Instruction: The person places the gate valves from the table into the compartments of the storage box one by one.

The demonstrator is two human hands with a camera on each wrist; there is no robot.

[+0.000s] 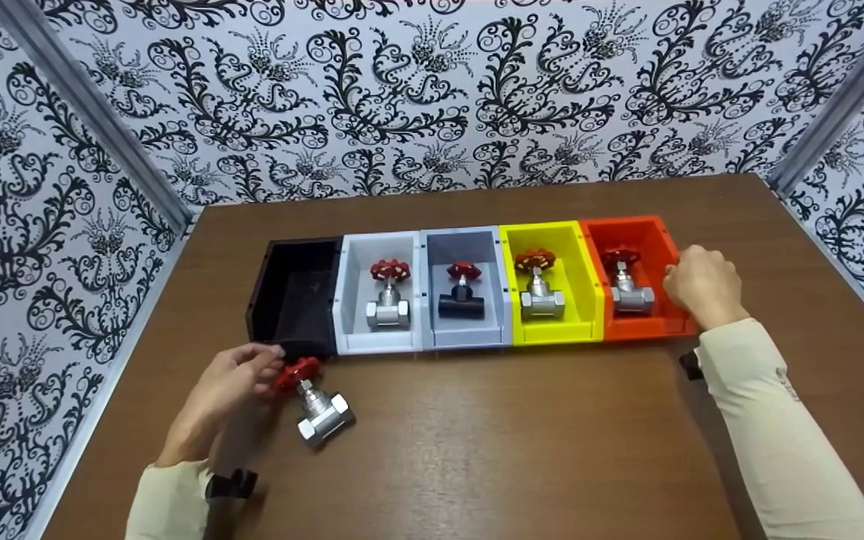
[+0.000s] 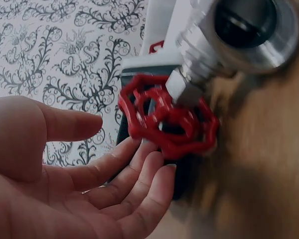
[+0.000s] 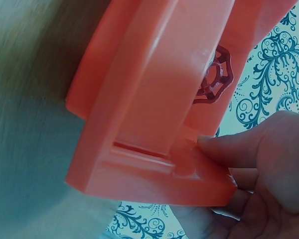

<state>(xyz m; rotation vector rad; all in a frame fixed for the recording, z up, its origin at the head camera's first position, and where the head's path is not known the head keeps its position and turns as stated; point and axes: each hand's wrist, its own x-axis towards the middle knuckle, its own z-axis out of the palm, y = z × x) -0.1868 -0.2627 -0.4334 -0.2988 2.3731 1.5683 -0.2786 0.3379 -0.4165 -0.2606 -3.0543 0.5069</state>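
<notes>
My left hand (image 1: 229, 382) is beside a metal gate valve (image 1: 321, 412) with a red handwheel (image 2: 179, 149), just in front of the black bin (image 1: 304, 292). In the left wrist view its fingertips are right at the wheel's rim, while the thumb stands apart from it. The valve's steel body points toward the front right. On the far right, my right hand (image 1: 706, 285) grips the side wall of the orange-red bin (image 1: 649, 328), thumb inside and fingers outside, as the right wrist view shows. A steel valve (image 1: 631, 296) with a red wheel sits in that bin.
Several bins stand joined in a row on the brown table (image 1: 477, 450). The white bin (image 1: 376, 343) and yellow bin (image 1: 559, 332) each hold a steel valve; the grey bin (image 1: 466, 336) holds a dark-bodied valve (image 1: 462, 304). Patterned walls (image 1: 432, 97) enclose the back and sides.
</notes>
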